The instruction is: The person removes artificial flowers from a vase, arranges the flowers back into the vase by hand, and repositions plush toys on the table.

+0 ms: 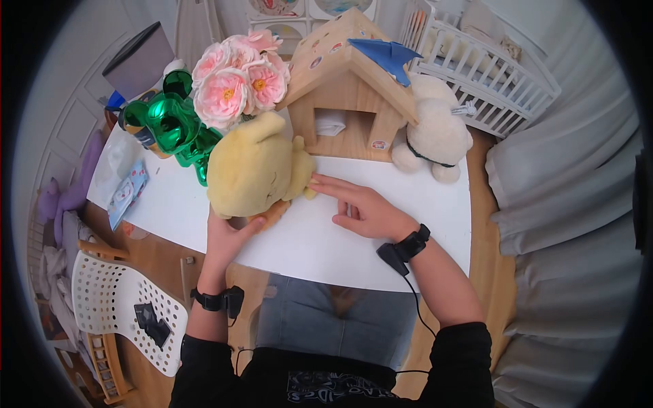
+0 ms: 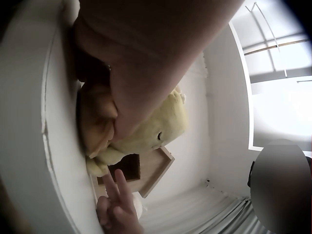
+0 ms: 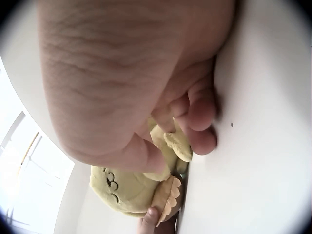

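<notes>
A pale yellow plush toy (image 1: 246, 166) with stitched closed eyes and a scalloped orange collar (image 3: 167, 199) lies on the white table (image 1: 326, 251). My left hand (image 1: 228, 241) holds it low at the near side, thumb over the collar; the other fingers are hidden under or behind the toy. From the right, my right hand (image 1: 367, 212) reaches to the toy's small limbs (image 3: 178, 146), with its index and middle fingers stretched out and the fingertips right at them. The ring and little fingers bend down close to the tabletop in the right wrist view.
Behind the toy stand pink flowers (image 1: 228, 95), a shiny green balloon-like figure (image 1: 173, 126) and a wooden toy house (image 1: 347, 75) with a blue cloth (image 1: 388, 58) on its roof. A cream plush (image 1: 435, 126) sits right of the house. A packet (image 1: 128, 194) lies at the left edge.
</notes>
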Demonstrator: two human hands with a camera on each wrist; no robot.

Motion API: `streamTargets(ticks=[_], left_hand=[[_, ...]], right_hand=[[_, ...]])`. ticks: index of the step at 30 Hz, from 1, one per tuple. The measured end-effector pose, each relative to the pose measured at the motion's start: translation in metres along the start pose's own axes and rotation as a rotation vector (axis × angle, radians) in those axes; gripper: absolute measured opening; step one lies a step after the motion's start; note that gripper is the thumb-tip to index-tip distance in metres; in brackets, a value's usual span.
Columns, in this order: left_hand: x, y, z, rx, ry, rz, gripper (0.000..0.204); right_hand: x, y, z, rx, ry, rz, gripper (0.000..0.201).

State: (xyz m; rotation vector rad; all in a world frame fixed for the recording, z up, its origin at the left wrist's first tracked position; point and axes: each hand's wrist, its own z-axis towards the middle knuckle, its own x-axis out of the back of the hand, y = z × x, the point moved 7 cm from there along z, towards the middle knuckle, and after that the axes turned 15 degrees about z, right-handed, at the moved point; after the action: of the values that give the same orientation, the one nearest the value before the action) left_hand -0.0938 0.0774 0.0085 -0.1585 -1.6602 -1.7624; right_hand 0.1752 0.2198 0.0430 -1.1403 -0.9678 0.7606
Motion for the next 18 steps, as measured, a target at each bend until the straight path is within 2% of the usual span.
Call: streamTargets(ticks=[3, 5, 10, 12, 14, 15, 16, 18], left_hand=[[-0.004, 0.003, 0.006, -0.014, 0.049, -0.087, 0.086], [-0.005, 0.007, 0.009, -0.011, 0.063, -0.039, 0.087], [0.002, 0.012, -0.002, -0.070, 0.127, -0.050, 0.090], [0.028, 0.009, -0.024, -0.106, 0.241, 0.401, 0.074], [0.052, 0.012, -0.043, 0.029, 0.238, 0.389, 0.050], [0.058, 0.038, -0.048, -0.015, 0.225, 0.381, 0.019], [0.061, 0.057, -0.050, -0.015, 0.217, 0.386, 0.019], [0.022, 0.097, -0.055, -0.201, -0.273, 0.199, 0.010]], right_hand=[[-0.002, 0.003, 0.002, -0.005, 0.007, 0.005, 0.074], [0.000, 0.004, 0.002, -0.004, 0.023, 0.023, 0.075], [0.008, 0.020, 0.000, -0.001, 0.126, 0.080, 0.057], [0.010, 0.022, -0.003, -0.021, 0.160, 0.140, 0.051], [0.015, 0.025, -0.005, -0.042, 0.202, 0.199, 0.045], [0.018, 0.026, -0.005, -0.042, 0.242, 0.233, 0.039], [0.019, 0.027, -0.005, -0.044, 0.277, 0.270, 0.034], [0.020, 0.029, -0.003, -0.076, 0.295, 0.280, 0.026]])
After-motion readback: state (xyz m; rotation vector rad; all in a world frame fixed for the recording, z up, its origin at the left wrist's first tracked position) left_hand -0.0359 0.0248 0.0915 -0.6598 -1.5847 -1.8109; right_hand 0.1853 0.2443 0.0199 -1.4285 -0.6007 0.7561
